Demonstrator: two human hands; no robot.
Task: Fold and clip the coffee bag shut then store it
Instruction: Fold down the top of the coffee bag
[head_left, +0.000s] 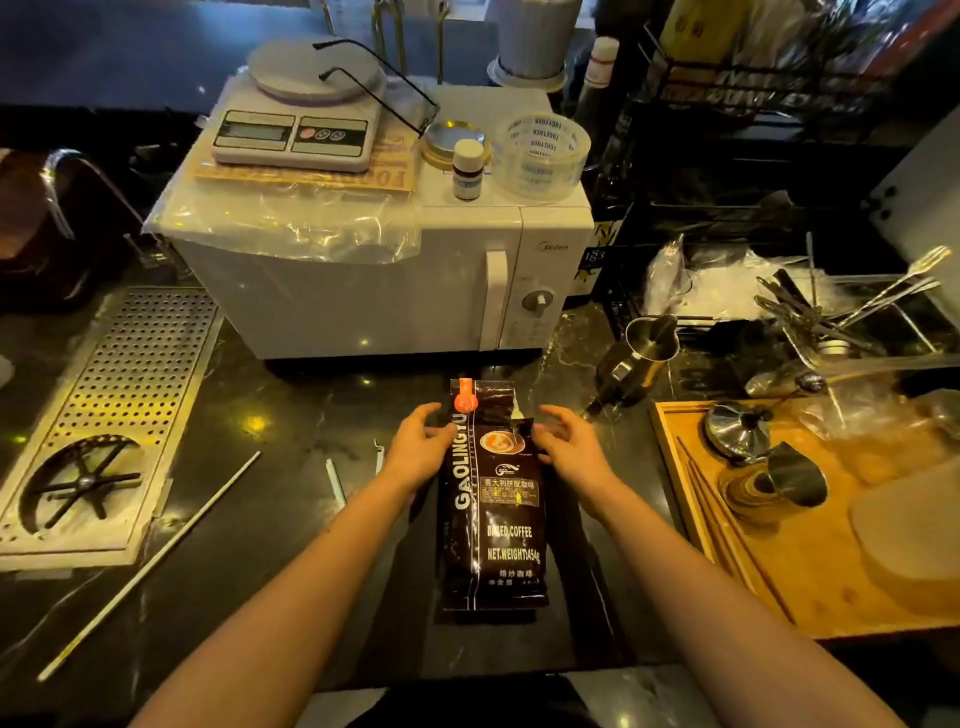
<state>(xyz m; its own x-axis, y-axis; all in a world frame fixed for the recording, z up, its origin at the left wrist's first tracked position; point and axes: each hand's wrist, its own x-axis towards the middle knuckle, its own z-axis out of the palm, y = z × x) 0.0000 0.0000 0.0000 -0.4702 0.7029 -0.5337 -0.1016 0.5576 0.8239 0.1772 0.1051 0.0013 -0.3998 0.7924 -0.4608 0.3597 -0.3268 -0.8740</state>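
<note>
Black foil coffee bag (491, 499) with white lettering lies flat near the front edge of the dark stone counter (291, 415), its top pointing at the white microwave (374, 280), while the left hand (418, 449) and right hand (571, 449), fingers loosely spread, touch its upper sides, best pressing air out before creasing squarely.

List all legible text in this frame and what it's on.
"GAOLINGYU", "BAKED COFFEE", "NET WEIGHT: 454g": coffee bag
Bag's Chinese lines: too small to read surely
"Midea": microwave
"TOGETHER", repeated, mirrored: tape roll
"183": label behind the microwave
Print on card under scale: partly hidden, unreadable
Scale buttons: blurred
</note>
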